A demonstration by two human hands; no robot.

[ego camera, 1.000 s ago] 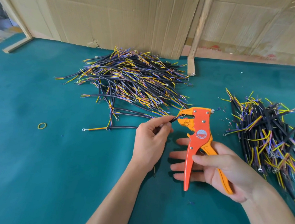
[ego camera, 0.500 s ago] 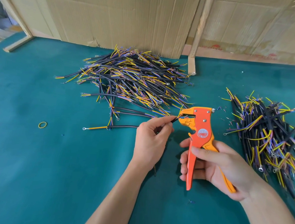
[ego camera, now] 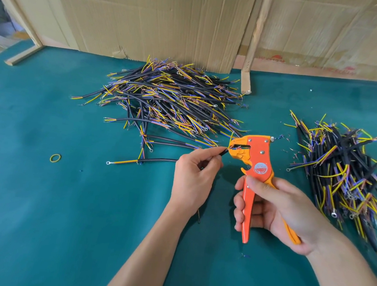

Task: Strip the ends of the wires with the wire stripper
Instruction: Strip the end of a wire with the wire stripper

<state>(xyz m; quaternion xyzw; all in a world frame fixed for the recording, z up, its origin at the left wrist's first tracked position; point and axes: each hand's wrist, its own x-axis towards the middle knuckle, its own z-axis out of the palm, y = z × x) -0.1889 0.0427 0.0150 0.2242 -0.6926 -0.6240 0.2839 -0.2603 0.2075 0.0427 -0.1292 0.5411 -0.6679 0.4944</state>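
My right hand [ego camera: 277, 208] grips the handles of the orange wire stripper [ego camera: 254, 166], its jaws pointing left. My left hand [ego camera: 194, 177] pinches a black-sheathed wire [ego camera: 291, 158] between thumb and forefinger, with the wire's coloured end pushed into the stripper's jaws. Most of that wire is hidden inside my left hand. A large pile of black cables with yellow and blue cores [ego camera: 168, 103] lies behind my hands. A second pile of the same cables [ego camera: 347, 173] lies to the right.
The work surface is a teal mat [ego camera: 43, 199]. A yellow rubber band [ego camera: 55, 158] lies at the left. One single cable with a ring terminal [ego camera: 136, 161] lies just left of my left hand. Cardboard sheets [ego camera: 147, 17] and a wooden post [ego camera: 250, 57] stand along the back edge.
My right hand's fingers have curled tighter round the stripper's handles, bringing them closer together. The wire end stays in the jaws and my left hand has barely moved.
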